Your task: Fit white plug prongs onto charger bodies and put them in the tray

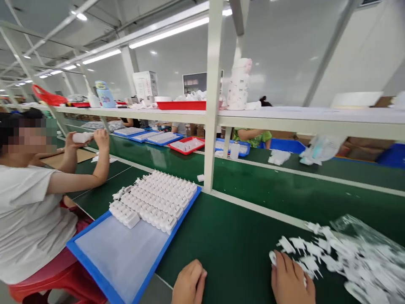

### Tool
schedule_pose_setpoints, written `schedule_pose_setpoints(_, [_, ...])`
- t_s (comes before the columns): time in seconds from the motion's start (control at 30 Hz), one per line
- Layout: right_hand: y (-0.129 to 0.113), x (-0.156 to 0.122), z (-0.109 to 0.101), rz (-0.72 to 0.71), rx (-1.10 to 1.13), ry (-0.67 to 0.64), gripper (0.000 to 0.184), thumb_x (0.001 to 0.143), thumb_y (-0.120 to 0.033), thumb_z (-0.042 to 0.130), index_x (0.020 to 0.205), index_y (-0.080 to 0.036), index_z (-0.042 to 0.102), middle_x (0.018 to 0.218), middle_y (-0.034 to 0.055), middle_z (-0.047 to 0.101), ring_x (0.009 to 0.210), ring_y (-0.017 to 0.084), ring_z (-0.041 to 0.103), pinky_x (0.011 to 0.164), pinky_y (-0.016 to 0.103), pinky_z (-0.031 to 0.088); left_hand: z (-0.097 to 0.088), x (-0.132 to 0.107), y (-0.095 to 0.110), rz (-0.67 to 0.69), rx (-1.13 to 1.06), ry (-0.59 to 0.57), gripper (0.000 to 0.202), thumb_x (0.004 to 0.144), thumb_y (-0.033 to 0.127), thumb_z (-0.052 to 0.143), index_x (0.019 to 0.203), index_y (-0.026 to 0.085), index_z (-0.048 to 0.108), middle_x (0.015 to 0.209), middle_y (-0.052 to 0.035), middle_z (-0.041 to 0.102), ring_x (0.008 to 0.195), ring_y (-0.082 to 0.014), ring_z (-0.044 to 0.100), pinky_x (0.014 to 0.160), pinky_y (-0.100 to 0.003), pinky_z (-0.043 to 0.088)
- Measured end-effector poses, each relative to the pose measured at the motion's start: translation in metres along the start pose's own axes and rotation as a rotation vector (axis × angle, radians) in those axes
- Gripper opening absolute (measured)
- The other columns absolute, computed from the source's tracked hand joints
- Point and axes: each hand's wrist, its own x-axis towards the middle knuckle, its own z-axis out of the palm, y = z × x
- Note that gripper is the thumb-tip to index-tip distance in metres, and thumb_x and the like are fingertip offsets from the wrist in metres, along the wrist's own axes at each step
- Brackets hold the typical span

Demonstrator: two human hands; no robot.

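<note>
My left hand (189, 282) is over the green table at the lower middle, fingers curled together; whatever they hold, if anything, is hidden. Farther right, my right hand (292, 278) closes on a small white plastic part (272, 257), whose end sticks out by the fingertips. It touches the near left edge of a loose heap of white plastic parts (363, 261), some with thin prongs. Left of my hands lies a blue-rimmed tray (152, 270). Rows of white plug-like pieces (161, 194) with upright pins fill its far part.
A white shelf post (209, 147) rises from the bench behind the tray. A clear plastic bag (360, 228) lies by the heap. To the left, a co-worker (31, 202) on a red stool holds up a white piece (82, 137). More trays and a red tray (187, 145) stand beyond.
</note>
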Motion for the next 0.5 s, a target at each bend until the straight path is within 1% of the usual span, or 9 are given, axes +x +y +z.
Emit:
schedule_pose_setpoints(0.1, [-0.012, 0.000, -0.012, 0.073, -0.070, 0.014, 0.037, 0.089, -0.031, 0.035, 0.112, -0.016, 0.059, 0.109, 0.0159, 0.062, 0.100, 0.034, 0.054, 0.085, 0.050, 0.037, -0.012, 0.005, 0.009, -0.027, -0.009, -0.017, 0.019, 0.089, 0.026, 0.035, 0.070, 0.024, 0.037, 0.068, -0.0041, 0.052, 0.060, -0.0180, 0.052, 0.057, -0.031, 0.042])
schedule_pose_setpoints(0.17, [-0.021, 0.002, -0.020, 0.088, -0.087, 0.060, 0.037, 0.091, -0.034, 0.037, 0.114, -0.015, 0.057, 0.113, 0.0160, 0.061, 0.104, 0.033, 0.052, 0.090, 0.049, 0.034, -0.013, 0.005, 0.009, -0.027, -0.014, 0.009, 0.019, 0.089, 0.025, 0.035, 0.071, 0.025, 0.040, 0.067, -0.0038, 0.053, 0.060, -0.0180, 0.052, 0.056, -0.031, 0.042])
schedule_pose_setpoints(0.2, [-0.025, 0.004, -0.024, 0.091, -0.090, 0.088, 0.037, 0.091, -0.035, 0.038, 0.115, -0.015, 0.057, 0.114, 0.0158, 0.060, 0.105, 0.033, 0.051, 0.091, 0.049, 0.033, -0.013, 0.002, 0.009, 0.003, -0.024, 0.030, 0.019, 0.089, 0.025, 0.036, 0.071, 0.025, 0.043, 0.067, -0.0039, 0.053, 0.059, -0.0179, 0.052, 0.056, -0.031, 0.042])
schedule_pose_setpoints(0.3, [-0.032, 0.008, -0.031, 0.086, -0.089, 0.158, 0.033, 0.092, -0.033, 0.040, 0.114, -0.016, 0.058, 0.119, 0.0139, 0.059, 0.110, 0.032, 0.048, 0.094, 0.048, 0.030, -0.013, -0.020, 0.004, 0.174, -0.061, 0.080, 0.019, 0.087, 0.030, 0.044, 0.071, 0.023, 0.052, 0.067, -0.0046, 0.055, 0.062, -0.0182, 0.055, 0.056, -0.030, 0.043])
schedule_pose_setpoints(0.33, [-0.033, 0.008, -0.031, 0.077, -0.085, 0.175, 0.031, 0.092, -0.031, 0.041, 0.112, -0.016, 0.059, 0.119, 0.0136, 0.059, 0.110, 0.031, 0.048, 0.094, 0.048, 0.029, -0.014, -0.032, 0.003, 0.175, -0.052, 0.084, 0.019, 0.086, 0.032, 0.047, 0.073, 0.023, 0.056, 0.069, -0.0048, 0.057, 0.065, -0.0183, 0.056, 0.057, -0.029, 0.045])
schedule_pose_setpoints(0.37, [-0.034, 0.009, -0.031, 0.061, -0.079, 0.187, 0.030, 0.092, -0.030, 0.041, 0.110, -0.017, 0.060, 0.119, 0.0133, 0.059, 0.111, 0.030, 0.048, 0.094, 0.047, 0.029, -0.017, -0.044, 0.002, 0.124, -0.026, 0.081, 0.018, 0.086, 0.034, 0.050, 0.075, 0.022, 0.059, 0.072, -0.0046, 0.059, 0.068, -0.0182, 0.058, 0.058, -0.028, 0.046])
schedule_pose_setpoints(0.43, [-0.034, 0.009, -0.028, 0.026, -0.064, 0.196, 0.027, 0.092, -0.027, 0.042, 0.107, -0.017, 0.062, 0.120, 0.0127, 0.059, 0.112, 0.029, 0.048, 0.093, 0.045, 0.029, -0.025, -0.067, -0.001, -0.076, 0.056, 0.075, 0.017, 0.086, 0.036, 0.054, 0.087, 0.020, 0.062, 0.083, -0.0038, 0.062, 0.077, -0.0176, 0.060, 0.062, -0.027, 0.049])
schedule_pose_setpoints(0.47, [-0.034, 0.009, -0.027, 0.017, -0.057, 0.195, 0.026, 0.092, -0.026, 0.042, 0.106, -0.017, 0.062, 0.120, 0.0124, 0.059, 0.112, 0.029, 0.048, 0.093, 0.044, 0.029, -0.030, -0.075, -0.002, -0.172, 0.094, 0.073, 0.019, 0.086, 0.035, 0.055, 0.094, 0.019, 0.062, 0.090, -0.0037, 0.062, 0.082, -0.0177, 0.061, 0.067, -0.028, 0.050])
schedule_pose_setpoints(0.5, [-0.034, 0.009, -0.025, 0.016, -0.050, 0.190, 0.026, 0.092, -0.026, 0.042, 0.105, -0.018, 0.063, 0.121, 0.0122, 0.058, 0.113, 0.029, 0.047, 0.093, 0.044, 0.029, -0.036, -0.079, -0.002, -0.232, 0.121, 0.068, 0.023, 0.086, 0.035, 0.056, 0.101, 0.018, 0.060, 0.097, -0.0041, 0.061, 0.087, -0.0182, 0.060, 0.071, -0.030, 0.051])
